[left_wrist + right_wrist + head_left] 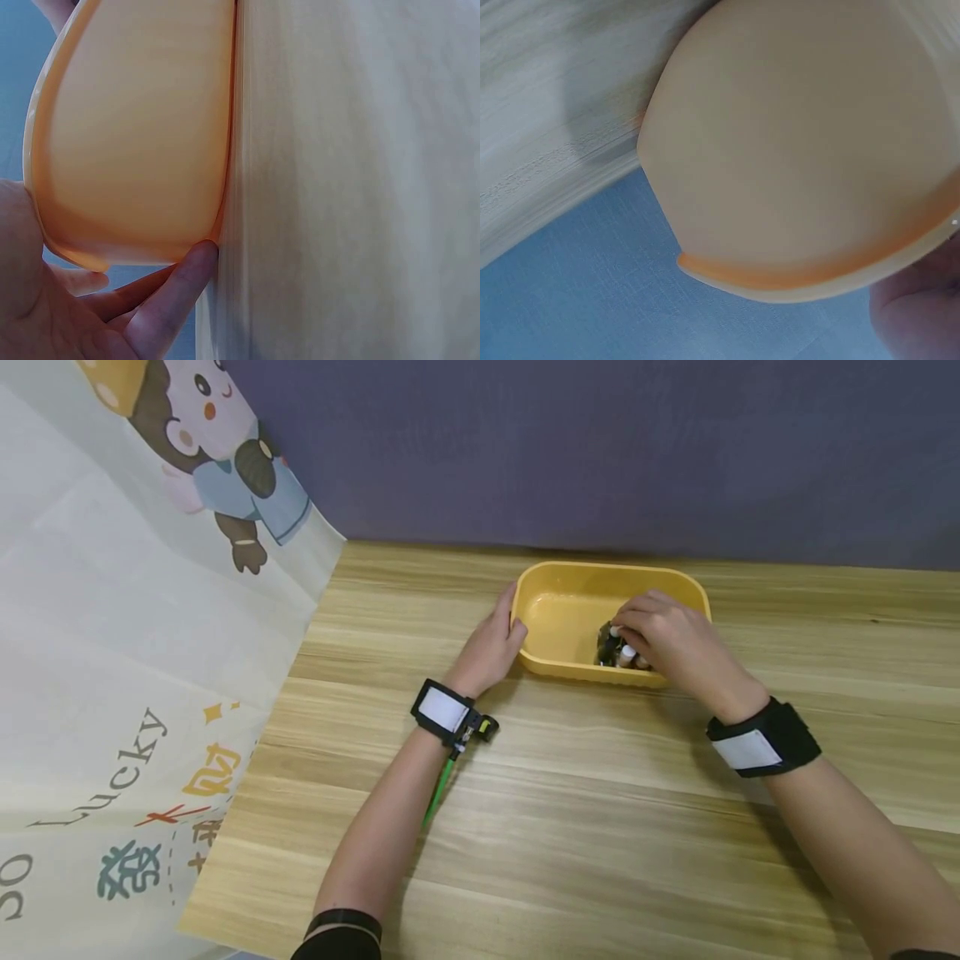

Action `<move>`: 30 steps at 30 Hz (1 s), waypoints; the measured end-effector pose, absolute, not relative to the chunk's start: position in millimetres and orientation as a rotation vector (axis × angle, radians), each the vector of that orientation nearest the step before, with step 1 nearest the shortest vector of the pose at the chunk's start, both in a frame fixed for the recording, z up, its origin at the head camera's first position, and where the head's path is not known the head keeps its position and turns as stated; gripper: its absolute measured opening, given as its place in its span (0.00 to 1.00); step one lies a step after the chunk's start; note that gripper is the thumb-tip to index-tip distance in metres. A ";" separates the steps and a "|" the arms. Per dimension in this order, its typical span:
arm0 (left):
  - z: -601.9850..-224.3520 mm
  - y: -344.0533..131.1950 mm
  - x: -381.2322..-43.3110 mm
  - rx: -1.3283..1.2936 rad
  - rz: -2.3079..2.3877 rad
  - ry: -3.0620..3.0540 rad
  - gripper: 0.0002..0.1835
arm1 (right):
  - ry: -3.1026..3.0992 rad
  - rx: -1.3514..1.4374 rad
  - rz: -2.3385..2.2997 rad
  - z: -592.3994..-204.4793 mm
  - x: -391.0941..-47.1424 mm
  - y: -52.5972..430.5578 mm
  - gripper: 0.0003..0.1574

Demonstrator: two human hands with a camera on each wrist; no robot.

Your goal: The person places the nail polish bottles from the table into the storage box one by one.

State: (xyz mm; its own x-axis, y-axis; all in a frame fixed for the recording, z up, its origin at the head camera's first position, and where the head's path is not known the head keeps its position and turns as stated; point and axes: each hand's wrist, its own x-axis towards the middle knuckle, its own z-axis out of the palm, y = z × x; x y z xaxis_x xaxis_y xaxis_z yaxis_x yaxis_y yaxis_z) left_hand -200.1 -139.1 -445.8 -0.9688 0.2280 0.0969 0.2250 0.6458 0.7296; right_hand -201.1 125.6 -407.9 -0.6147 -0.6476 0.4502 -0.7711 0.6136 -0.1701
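Observation:
A yellow rectangular container [555, 618] with rounded corners stands on the wooden table. My left hand [491, 647] holds its left end, thumb near the front corner and fingers farther back; in the left wrist view, fingertips [196, 259] touch the outer wall. My right hand [667, 631] reaches over the rim into the right half. Its fingertips pinch a small white-ended item [615, 631]. Beneath lie several small dark items [606, 652] and a white-capped piece [626, 653], too small to identify. The right wrist view shows mostly the container's outer wall [795, 150], with part of the hand behind its rim.
The wooden table [570, 827] runs up to a dark blue backdrop [600, 460] close behind the container. A white printed cloth [90, 610] borders the table's left edge. Both wrists wear black straps; a green cord [438, 789] hangs by the left one.

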 end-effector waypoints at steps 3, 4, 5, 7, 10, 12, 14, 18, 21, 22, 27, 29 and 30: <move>-446.1 -138.9 -200.6 0.399 1.264 2.842 0.32 | -2.496 1.134 0.499 -408.3 -201.3 125.9 0.09; -446.1 -138.9 -200.5 0.400 1.265 2.840 0.32 | -2.497 1.131 0.499 -408.5 -201.4 126.1 0.09; -446.1 -138.9 -200.4 0.401 1.264 2.840 0.32 | -2.497 1.128 0.500 -408.6 -201.5 126.2 0.08; -446.2 -138.7 -200.6 0.404 1.266 2.838 0.32 | -2.496 1.124 0.504 -408.4 -201.4 126.2 0.08; -446.7 -138.2 -201.2 0.405 1.266 2.839 0.32 | -2.493 1.118 0.512 -407.7 -200.6 127.2 0.08; -447.0 -137.6 -201.6 0.404 1.266 2.837 0.32 | -2.490 1.113 0.517 -406.9 -199.6 128.4 0.08; -447.3 -136.9 -202.2 0.400 1.265 2.838 0.32 | -2.486 1.101 0.516 -406.2 -198.2 130.2 0.08; -448.1 -134.1 -204.2 0.405 1.265 2.829 0.32 | -2.490 1.053 0.502 -404.4 -193.5 135.8 0.09; -448.6 -132.6 -206.0 0.412 1.272 2.818 0.32 | -2.490 1.012 0.499 -403.0 -190.6 139.7 0.10; -448.8 -132.2 -206.6 0.415 1.272 2.817 0.32 | -2.490 0.999 0.497 -402.5 -189.7 141.1 0.10; -450.4 -133.8 -207.8 0.404 1.277 2.814 0.32 | -2.483 0.956 0.513 -399.2 -185.7 145.1 0.10; -451.4 -135.6 -208.1 0.392 1.278 2.814 0.32 | -2.480 0.944 0.525 -398.2 -184.3 145.9 0.09; -451.8 -136.7 -208.4 0.385 1.275 2.817 0.32 | -2.478 0.938 0.531 -397.8 -183.6 146.4 0.09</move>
State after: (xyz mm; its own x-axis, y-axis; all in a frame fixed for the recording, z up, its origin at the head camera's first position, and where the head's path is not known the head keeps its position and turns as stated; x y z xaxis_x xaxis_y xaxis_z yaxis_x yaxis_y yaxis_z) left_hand -208.4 -136.7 -451.8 -0.9692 0.2338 0.0775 0.2125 0.6348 0.7429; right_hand -183.6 146.4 -397.8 -0.6756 -0.5225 0.5202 -0.6899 0.6969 -0.1959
